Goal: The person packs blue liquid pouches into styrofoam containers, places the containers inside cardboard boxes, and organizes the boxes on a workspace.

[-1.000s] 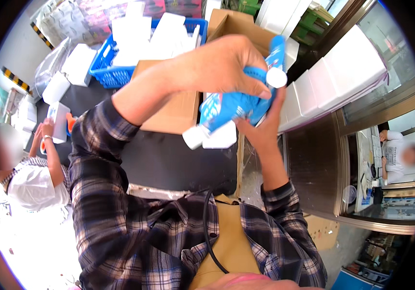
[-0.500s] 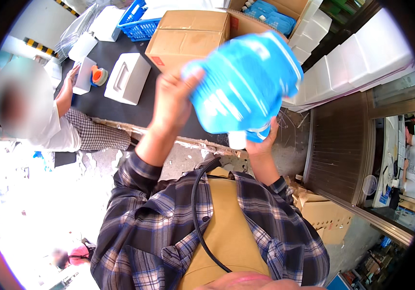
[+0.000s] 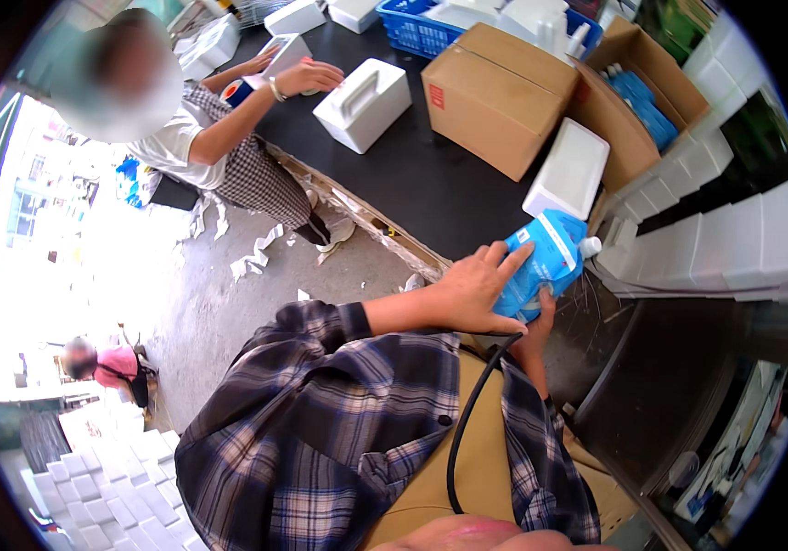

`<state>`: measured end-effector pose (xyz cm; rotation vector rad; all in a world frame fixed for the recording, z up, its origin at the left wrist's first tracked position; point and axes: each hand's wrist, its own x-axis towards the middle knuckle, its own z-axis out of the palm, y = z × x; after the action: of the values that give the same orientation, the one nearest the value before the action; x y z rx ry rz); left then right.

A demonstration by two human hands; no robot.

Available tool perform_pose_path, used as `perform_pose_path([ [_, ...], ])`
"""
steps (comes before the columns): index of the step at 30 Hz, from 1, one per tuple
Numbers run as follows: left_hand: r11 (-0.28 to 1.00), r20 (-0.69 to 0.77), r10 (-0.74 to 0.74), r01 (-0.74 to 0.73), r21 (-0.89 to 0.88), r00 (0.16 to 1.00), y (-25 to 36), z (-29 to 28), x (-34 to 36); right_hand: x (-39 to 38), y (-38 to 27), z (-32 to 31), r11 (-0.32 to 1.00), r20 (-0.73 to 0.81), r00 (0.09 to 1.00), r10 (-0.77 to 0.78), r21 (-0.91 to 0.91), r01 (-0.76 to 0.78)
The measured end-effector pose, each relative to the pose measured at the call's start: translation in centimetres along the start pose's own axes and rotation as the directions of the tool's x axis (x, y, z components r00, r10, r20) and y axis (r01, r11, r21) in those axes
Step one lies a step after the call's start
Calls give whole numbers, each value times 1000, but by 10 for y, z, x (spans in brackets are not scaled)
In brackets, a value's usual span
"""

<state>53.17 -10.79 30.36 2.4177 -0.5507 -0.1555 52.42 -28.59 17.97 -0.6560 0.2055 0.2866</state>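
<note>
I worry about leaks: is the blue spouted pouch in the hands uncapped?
No, a white cap sits at the edge of the blue spouted pouch, which the left hand and right hand both touch.

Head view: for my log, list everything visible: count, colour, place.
Held pouch: at least one, blue, between hands
Table: one, black, upper middle
Closed carton: one, brown, on table
Open carton: one, brown, upper right
Pouches: several, blue, in open carton
Basket: one, blue, behind closed carton
Boxes: several, white, on table
Stacked boxes: several, white, right side
Piled blocks: many, white, lower left
Other people: two, white and pink tops, left
Shirt: one, dark plaid, lower middle
Left hand: one, bare, on pouch
Right hand: one, bare, gripping pouch
</note>
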Motion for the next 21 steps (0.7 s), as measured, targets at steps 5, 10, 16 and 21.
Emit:
perform_pose_path([
  [5, 942, -80, -110, 79, -328, 991, -49, 3, 6, 15, 23, -18, 745, 139, 924, -356, -554, 371],
  [10, 461, 14, -281, 148, -875, 960, -143, -43, -7, 43, 24, 47, 1000, -169, 986, -6, 8, 8],
  [16, -239, 7, -358, -85, -967, 934, -244, -132, -73, 85, 64, 97, 985, -98, 984, 150, 98, -140],
  [21, 207, -25, -474, 84, -975, 880, -324, -194, -76, 142, 120, 127, 966, -196, 946, 260, 38, -257],
])
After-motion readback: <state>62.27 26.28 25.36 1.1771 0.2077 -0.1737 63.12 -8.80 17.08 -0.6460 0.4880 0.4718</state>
